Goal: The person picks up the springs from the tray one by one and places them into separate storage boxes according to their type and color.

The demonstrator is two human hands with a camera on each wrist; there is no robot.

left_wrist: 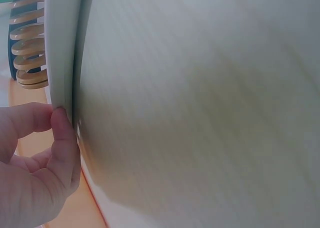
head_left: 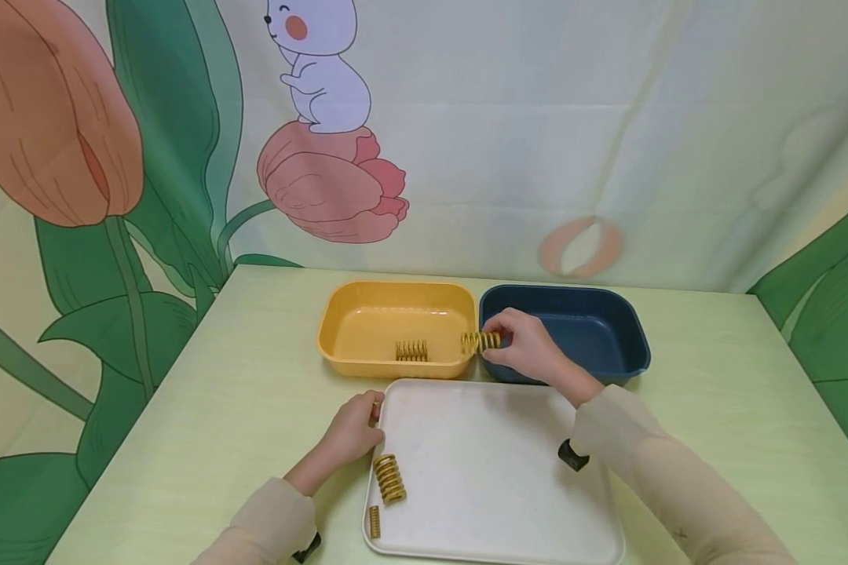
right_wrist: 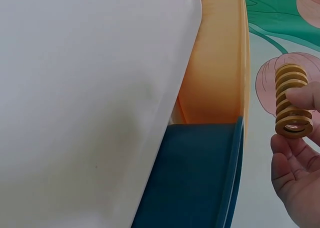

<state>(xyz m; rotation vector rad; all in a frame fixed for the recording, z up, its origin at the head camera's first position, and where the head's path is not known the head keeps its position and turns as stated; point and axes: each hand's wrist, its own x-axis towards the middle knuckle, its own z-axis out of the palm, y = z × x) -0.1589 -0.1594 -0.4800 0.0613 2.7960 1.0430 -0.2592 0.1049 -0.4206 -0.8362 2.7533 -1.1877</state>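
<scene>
My right hand (head_left: 530,345) pinches a large gold coil spring (head_left: 480,342) between thumb and fingers. In the head view this spring is above the spot where the yellow bin (head_left: 327,345) and the blue bin (head_left: 641,345) meet. The right wrist view shows the thumb across its coils. With thumb and fingers my left hand (head_left: 353,424) grips the left rim of the white tray (head_left: 495,471). On that tray, a thick gold spring (head_left: 389,479) lies by the left edge, with a small thin spring (head_left: 374,522) below it. Another spring (head_left: 412,351) lies inside the yellow bin.
Both bins stand side by side behind the tray on a pale green table (head_left: 268,345). A printed curtain (head_left: 466,141) with flowers and a white animal hangs behind the table's far edge.
</scene>
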